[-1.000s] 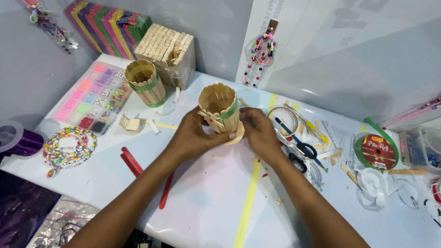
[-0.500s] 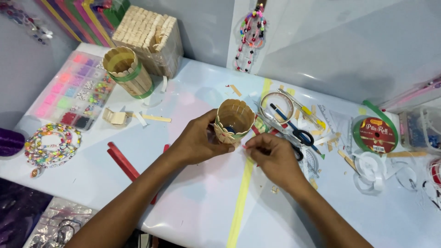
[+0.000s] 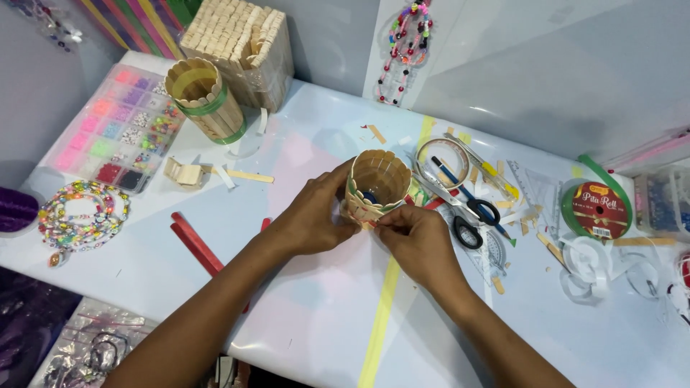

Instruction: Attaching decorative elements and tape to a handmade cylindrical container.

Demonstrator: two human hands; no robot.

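Two hands, left hand [image 3: 313, 219], right hand [image 3: 417, 241], gripping stick cup [image 3: 377, 183]

The left hand [image 3: 313, 223] hides the stick cup's [image 3: 376, 181] near side; the purple container [image 3: 14, 212] is cut off at the frame's edge

Stick cup in both my hands

My left hand [image 3: 310, 223] grips the wooden stick cup [image 3: 376, 184] while my right hand [image 3: 419, 241] pinches its lower edge; scissors [image 3: 460, 210] lie just beside.
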